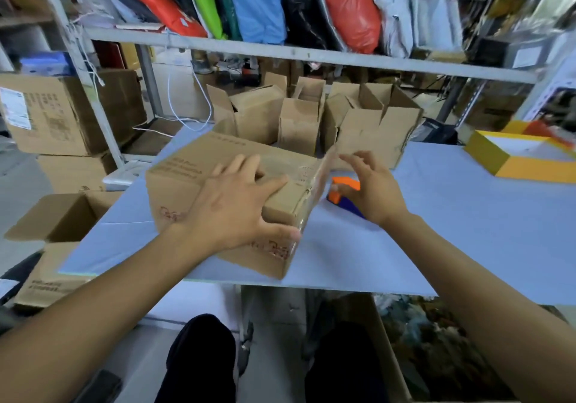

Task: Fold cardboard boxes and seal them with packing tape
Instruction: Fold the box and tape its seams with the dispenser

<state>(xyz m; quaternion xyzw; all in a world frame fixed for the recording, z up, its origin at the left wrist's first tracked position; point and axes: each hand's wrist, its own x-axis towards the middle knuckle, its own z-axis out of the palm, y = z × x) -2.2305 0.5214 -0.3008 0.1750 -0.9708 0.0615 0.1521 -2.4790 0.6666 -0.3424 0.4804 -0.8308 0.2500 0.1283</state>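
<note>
The left grip [237, 206] is lying flat on top of the cardboard box [187, 172], fingers spread and fairly straight, thumb reaching down over the near edge, pressing rather than curling round anything. The right grip [371, 190] is hovering just beside the box's right end with fingers loosely spread, holding nothing; its fingertips are sitting close to the raised end flap [324, 172], though contact cannot be told through the blur. Beneath that palm an orange-and-blue tape dispenser [343, 197] is lying on the surface [467, 215], partly hidden by the hand.

The box is resting tilted near the front-left of the pale blue surface, brown corrugated board with red stamped marks on its near face and glossy clear tape shining along its right edge. Its inside is not showing.

Behind it, several small cartons [311, 122] are standing upright with flaps open; their contents are not visible. At far right a yellow tray-like box [511, 159] with a white inside is sitting on the surface. On the floor at left an open carton [59, 218] is showing a dark interior.
</note>
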